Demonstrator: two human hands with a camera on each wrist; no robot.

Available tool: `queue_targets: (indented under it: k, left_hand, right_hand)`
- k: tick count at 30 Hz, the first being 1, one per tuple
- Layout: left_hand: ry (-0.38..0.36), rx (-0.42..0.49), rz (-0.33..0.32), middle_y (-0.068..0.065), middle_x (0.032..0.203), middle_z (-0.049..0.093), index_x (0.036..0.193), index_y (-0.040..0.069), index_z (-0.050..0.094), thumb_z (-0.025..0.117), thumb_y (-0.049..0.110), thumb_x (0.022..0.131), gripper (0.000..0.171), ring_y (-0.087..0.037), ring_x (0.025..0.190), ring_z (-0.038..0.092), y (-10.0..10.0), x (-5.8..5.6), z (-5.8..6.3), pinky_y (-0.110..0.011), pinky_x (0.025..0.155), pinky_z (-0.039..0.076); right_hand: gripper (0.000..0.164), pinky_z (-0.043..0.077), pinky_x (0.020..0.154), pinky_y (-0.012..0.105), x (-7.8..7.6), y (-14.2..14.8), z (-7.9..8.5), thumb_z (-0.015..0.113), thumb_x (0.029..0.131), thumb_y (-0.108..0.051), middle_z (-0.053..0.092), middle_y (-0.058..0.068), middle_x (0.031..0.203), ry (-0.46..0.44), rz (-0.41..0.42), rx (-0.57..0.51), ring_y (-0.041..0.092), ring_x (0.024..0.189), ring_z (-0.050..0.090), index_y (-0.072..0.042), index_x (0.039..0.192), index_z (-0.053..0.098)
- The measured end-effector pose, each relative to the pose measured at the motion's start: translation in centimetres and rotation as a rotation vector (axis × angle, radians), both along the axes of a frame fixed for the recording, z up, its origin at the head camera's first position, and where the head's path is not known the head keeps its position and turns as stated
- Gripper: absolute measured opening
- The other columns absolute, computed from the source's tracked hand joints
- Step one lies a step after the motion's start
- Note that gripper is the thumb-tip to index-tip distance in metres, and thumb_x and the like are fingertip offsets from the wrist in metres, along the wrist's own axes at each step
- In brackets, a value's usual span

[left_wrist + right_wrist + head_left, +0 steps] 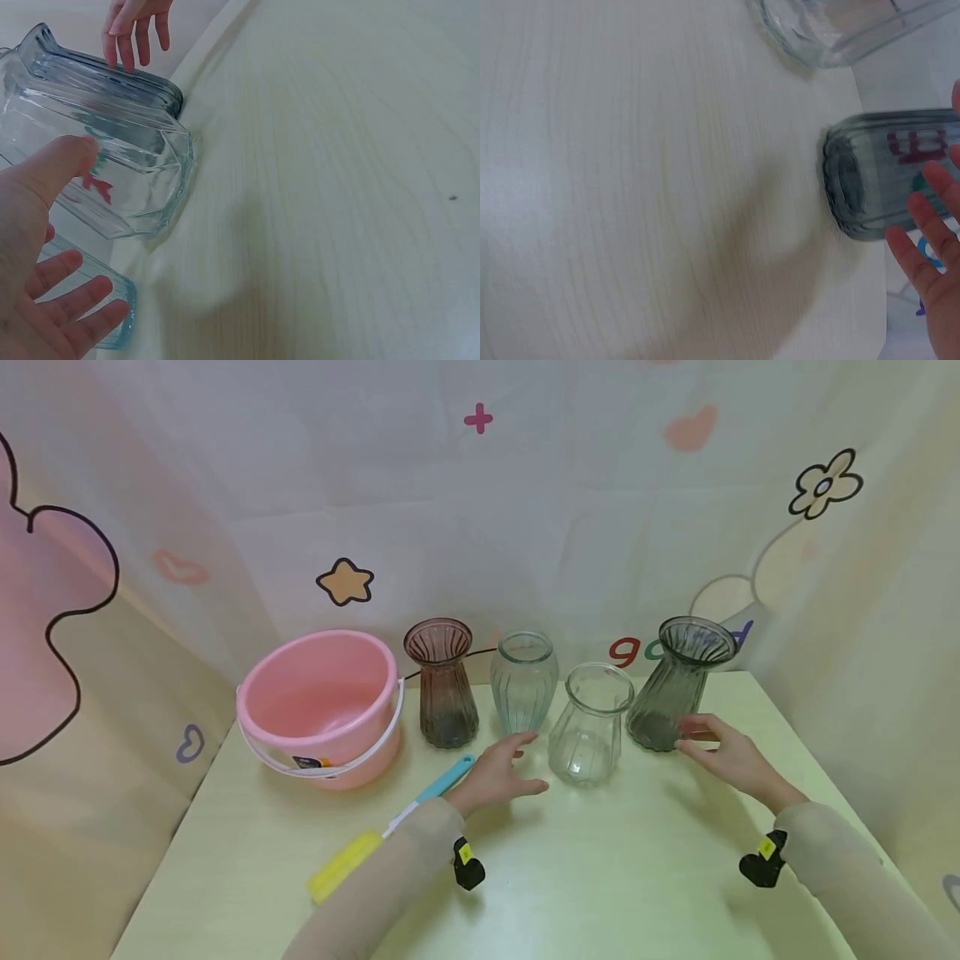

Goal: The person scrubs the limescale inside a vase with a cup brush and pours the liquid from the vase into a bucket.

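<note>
My left hand (498, 777) is spread, thumb apart from the fingers, beside a clear glass vase (588, 747). A pale blue-green glass vase (523, 689) stands behind the fingertips; whether they touch either vase I cannot tell. In the left wrist view the thumb overlaps the clear vase (142, 180). My right hand (727, 758) reaches toward a dark grey flared vase (670, 697), its fingers extended and parted. The right wrist view has those fingers over the grey vase (877, 176) without a grip on it. A brownish-pink ribbed vase (447, 693) stands farther left.
A pink bucket (322, 714) with a white handle stands at the table's back left. On the pale table (600, 877) lies a yellow-headed brush (348, 864) with a blue handle, partly behind the left forearm. A printed curtain (525, 510) hangs behind.
</note>
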State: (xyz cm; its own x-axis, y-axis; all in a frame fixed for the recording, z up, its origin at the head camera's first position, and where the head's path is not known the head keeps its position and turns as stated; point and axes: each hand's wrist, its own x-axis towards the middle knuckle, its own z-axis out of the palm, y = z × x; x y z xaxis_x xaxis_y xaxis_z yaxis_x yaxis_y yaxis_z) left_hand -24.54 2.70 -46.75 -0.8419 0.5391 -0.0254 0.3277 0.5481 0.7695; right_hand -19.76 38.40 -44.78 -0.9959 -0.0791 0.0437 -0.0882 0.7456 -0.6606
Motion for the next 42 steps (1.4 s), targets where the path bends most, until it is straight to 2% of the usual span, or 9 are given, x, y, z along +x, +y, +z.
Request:
queue_targets:
  k: [5, 9, 14, 18, 22, 26, 32, 38, 42]
  left_hand:
    - [-0.020, -0.001, -0.007, -0.003, 0.140, 0.042, 0.138, 0.018, 0.040, 0.076, 0.032, 0.073, 0.075, -0.024, 0.120, 0.050, -0.8, 0.5, 0.0, -0.037, 0.090, 0.046]
    - [-0.026, 0.004, -0.012, -0.003, 0.140, 0.042, 0.137, 0.017, 0.040, 0.076, 0.032, 0.073, 0.075, -0.024, 0.119, 0.050, -1.1, 0.8, -0.2, -0.037, 0.091, 0.046]
    - [-0.011, 0.003, -0.025, -0.002, 0.139, 0.043, 0.137, 0.016, 0.041, 0.075, 0.033, 0.074, 0.073, -0.023, 0.118, 0.051, -1.2, 1.0, -0.9, -0.037, 0.091, 0.045]
    - [-0.003, 0.013, -0.024, -0.001, 0.139, 0.043, 0.137, 0.016, 0.040, 0.074, 0.033, 0.075, 0.073, -0.023, 0.118, 0.051, -1.4, 1.1, -1.6, -0.036, 0.091, 0.045]
    - [-0.008, 0.023, -0.017, 0.000, 0.138, 0.044, 0.137, 0.016, 0.040, 0.074, 0.032, 0.076, 0.072, -0.023, 0.117, 0.052, -1.5, 1.2, -1.9, -0.036, 0.091, 0.046]
    - [-0.015, 0.022, -0.007, 0.000, 0.138, 0.044, 0.137, 0.017, 0.041, 0.074, 0.031, 0.076, 0.071, -0.023, 0.116, 0.053, -1.7, 1.3, -1.9, -0.035, 0.090, 0.046]
    - [-0.019, 0.031, -0.007, -0.001, 0.137, 0.045, 0.136, 0.016, 0.042, 0.074, 0.031, 0.076, 0.070, -0.022, 0.116, 0.053, -1.8, 1.5, -1.8, -0.034, 0.089, 0.047]
    - [-0.007, 0.050, -0.025, -0.001, 0.136, 0.046, 0.136, 0.015, 0.042, 0.074, 0.030, 0.076, 0.069, -0.023, 0.115, 0.054, -2.0, 1.5, -1.6, -0.034, 0.090, 0.046]
    - [-0.026, 0.081, -0.063, 0.000, 0.137, 0.046, 0.136, 0.013, 0.041, 0.073, 0.028, 0.076, 0.070, -0.024, 0.118, 0.052, -2.0, 1.6, -1.4, -0.033, 0.093, 0.045]
  right_hand:
    - [0.071, 0.039, 0.089, 0.060, -0.9, 1.7, 0.1, 0.051, 0.091, -0.042, 0.034, 0.028, 0.137, -0.037, -0.071, -0.030, 0.049, 0.123, 0.035, 0.000, 0.140, 0.022]
    - [0.086, 0.030, 0.095, 0.064, -2.0, 1.9, -0.1, 0.053, 0.090, -0.041, 0.019, 0.032, 0.144, -0.087, -0.059, -0.091, 0.053, 0.127, 0.024, -0.003, 0.146, 0.000]
    - [0.099, 0.020, 0.099, 0.066, -3.6, 1.7, -0.1, 0.055, 0.089, -0.039, -0.005, 0.031, 0.148, -0.158, -0.022, -0.158, 0.054, 0.132, 0.008, -0.012, 0.142, -0.025]
    - [0.105, 0.014, 0.100, 0.067, -4.9, 1.3, -0.1, 0.056, 0.089, -0.040, -0.017, 0.028, 0.147, -0.195, -0.013, -0.180, 0.052, 0.133, -0.003, -0.015, 0.137, -0.034]
    - [0.108, 0.009, 0.102, 0.067, -5.6, 1.0, -0.6, 0.057, 0.087, -0.041, -0.025, 0.024, 0.146, -0.175, -0.043, -0.196, 0.050, 0.134, -0.011, -0.016, 0.136, -0.036]
    - [0.108, 0.008, 0.102, 0.066, -5.9, 0.7, -0.9, 0.058, 0.086, -0.042, -0.022, 0.025, 0.147, -0.153, -0.066, -0.208, 0.050, 0.134, -0.009, -0.013, 0.138, -0.032]
    - [0.109, 0.015, 0.102, 0.065, -6.0, 0.9, -1.1, 0.061, 0.084, -0.045, -0.010, 0.030, 0.148, -0.151, -0.094, -0.203, 0.052, 0.134, 0.002, -0.013, 0.140, -0.027]
    - [0.111, 0.016, 0.101, 0.066, -5.1, 1.2, -1.1, 0.062, 0.083, -0.045, -0.010, 0.031, 0.148, -0.177, -0.076, -0.183, 0.051, 0.134, 0.002, -0.010, 0.140, -0.027]
    - [0.109, 0.020, 0.098, 0.066, -4.1, 1.3, -1.0, 0.062, 0.083, -0.044, -0.003, 0.035, 0.146, -0.181, -0.053, -0.160, 0.053, 0.132, 0.007, -0.006, 0.141, -0.022]
